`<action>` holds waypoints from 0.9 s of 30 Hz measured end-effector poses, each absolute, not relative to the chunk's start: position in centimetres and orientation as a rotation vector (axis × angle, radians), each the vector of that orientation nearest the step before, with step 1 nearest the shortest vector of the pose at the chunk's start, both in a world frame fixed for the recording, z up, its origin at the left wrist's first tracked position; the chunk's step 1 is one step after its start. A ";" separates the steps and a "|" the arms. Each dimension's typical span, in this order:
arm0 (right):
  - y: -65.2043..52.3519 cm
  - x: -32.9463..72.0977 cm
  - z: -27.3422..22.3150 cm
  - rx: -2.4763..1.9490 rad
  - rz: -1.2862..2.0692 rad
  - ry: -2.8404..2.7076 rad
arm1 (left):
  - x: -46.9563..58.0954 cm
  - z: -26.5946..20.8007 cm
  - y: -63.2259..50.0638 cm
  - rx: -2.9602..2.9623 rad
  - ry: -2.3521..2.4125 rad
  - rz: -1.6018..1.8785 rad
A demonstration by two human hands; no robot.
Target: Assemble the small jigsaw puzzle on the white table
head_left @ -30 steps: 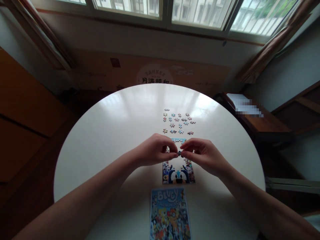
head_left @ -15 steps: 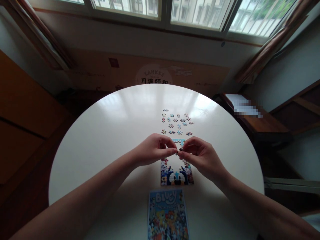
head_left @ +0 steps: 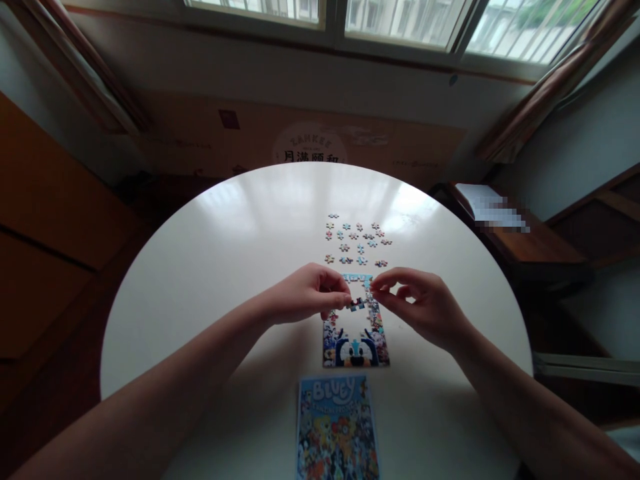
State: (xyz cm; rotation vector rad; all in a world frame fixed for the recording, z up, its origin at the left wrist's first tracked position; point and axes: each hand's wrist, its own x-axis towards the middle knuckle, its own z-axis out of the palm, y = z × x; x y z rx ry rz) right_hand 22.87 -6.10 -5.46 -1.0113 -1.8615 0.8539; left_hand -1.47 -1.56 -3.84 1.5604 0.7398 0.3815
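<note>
Right hand sits farther from left hand, whose fingers clamp a puzzle piece; slack pinch could drop it; right fingers' hold unclear

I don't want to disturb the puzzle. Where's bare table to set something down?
The table is bare left of the loose pieces, beyond the left arm, and right of them, beyond the right arm. Crowded: the middle, with those pieces, the puzzle by the left hand and right hand, then the Bluey picture.
</note>
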 end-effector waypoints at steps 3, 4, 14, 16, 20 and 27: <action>-5.9 22.9 -5.3 -0.802 0.729 -2.052 | -1.5 -3.9 -1.5 1.560 0.728 0.348; -5.9 22.8 -5.3 -0.752 0.704 -2.103 | -1.5 -4.0 -1.5 1.560 0.724 0.338; -5.7 23.3 -5.1 -0.726 0.615 -2.272 | -0.8 -4.3 -1.4 1.694 0.704 0.309; -5.8 23.5 -5.1 -0.761 0.641 -2.300 | -0.7 -4.3 -1.4 1.723 0.707 0.292; -6.1 23.5 -4.8 -0.791 0.647 -2.358 | -0.6 -4.3 -1.6 1.824 0.711 0.251; -6.0 24.1 -5.0 -0.751 0.666 -2.497 | -1.3 -4.2 -1.7 2.313 0.729 0.232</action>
